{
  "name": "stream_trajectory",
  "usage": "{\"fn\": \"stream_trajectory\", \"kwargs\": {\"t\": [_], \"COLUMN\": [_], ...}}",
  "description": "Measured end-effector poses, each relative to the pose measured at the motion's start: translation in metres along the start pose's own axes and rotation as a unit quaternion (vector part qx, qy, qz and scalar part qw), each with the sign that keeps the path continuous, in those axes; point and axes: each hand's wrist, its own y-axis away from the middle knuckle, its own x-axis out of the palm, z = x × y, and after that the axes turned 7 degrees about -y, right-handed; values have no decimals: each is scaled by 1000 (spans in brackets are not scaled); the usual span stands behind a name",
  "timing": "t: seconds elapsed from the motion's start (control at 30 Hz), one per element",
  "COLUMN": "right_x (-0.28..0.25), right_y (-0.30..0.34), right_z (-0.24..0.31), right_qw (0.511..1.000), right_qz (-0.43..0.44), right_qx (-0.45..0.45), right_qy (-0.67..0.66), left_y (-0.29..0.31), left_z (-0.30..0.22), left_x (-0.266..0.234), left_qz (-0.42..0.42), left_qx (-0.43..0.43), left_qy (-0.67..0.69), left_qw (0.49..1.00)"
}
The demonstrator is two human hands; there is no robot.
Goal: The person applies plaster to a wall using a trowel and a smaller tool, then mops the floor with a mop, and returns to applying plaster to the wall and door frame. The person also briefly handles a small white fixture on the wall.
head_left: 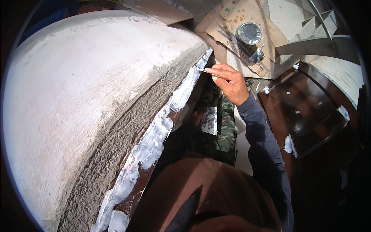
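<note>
My right hand (230, 84) is closed around a thin putty knife (203, 70), its blade tip touching the far end of a long brown strip. White putty (147, 149) lies along this strip in an uneven, ridged layer, with brown (145, 176) showing through in places. In the shade below, my left hand (198, 118) holds a small rectangular plate (210, 121) smeared with white and dark patches. Its fingers are mostly in shadow. Left of the strip, a band of rough grey mortar (112, 152) borders a large whitish curved surface (73, 77).
A round metal can (249, 33) stands on flattened cardboard (216, 31) at the far side. Beside it is a dark, smeared piece (257, 55). A glossy brown panel (309, 104) with white putty spots is at the right, near a curved metal strip (320, 48).
</note>
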Motion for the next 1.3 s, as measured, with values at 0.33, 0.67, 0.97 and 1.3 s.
{"fn": "stream_trajectory", "kwargs": {"t": [0.33,0.67,0.97,1.3], "right_x": [24,22,-3,28], "right_y": [29,-17,-8,18], "right_z": [-38,-13,-11,-71], "right_qw": [997,991,999,997], "right_qz": [8,75,27,-19], "right_qx": [-69,29,-22,-66], "right_qy": [17,103,38,17], "left_y": [-25,2,-5,-22], "left_z": [53,10,16,53], "left_x": [-3,2,-5,-7], "left_qz": [-64,-4,14,-30], "left_qx": [30,43,12,22], "left_qy": [-21,61,36,3], "left_qw": [997,997,999,999]}}
